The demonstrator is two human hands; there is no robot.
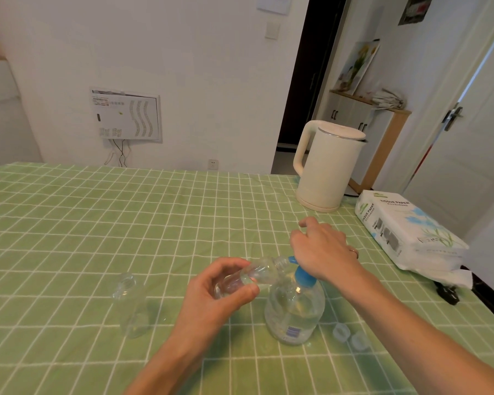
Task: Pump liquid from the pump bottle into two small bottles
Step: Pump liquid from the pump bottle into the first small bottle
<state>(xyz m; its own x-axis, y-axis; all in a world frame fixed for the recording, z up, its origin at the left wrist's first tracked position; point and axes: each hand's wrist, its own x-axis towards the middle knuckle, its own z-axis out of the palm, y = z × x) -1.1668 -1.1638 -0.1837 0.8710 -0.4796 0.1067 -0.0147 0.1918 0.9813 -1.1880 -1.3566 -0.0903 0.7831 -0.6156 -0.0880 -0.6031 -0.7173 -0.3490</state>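
Observation:
A clear pump bottle (294, 312) with a blue pump head stands on the green checked tablecloth, holding clear liquid. My right hand (321, 248) rests on top of the pump head and covers most of it. My left hand (226, 289) grips a small clear bottle (257, 273), tilted on its side, its threaded mouth held against the blue nozzle. A second small clear bottle (131, 306) stands upright and uncapped to the left.
Two small clear caps (351, 336) lie right of the pump bottle. A cream kettle (325, 166) stands at the back right, a tissue paper pack (411, 232) beside it near the table's right edge. A dark object (448, 293) lies by that edge.

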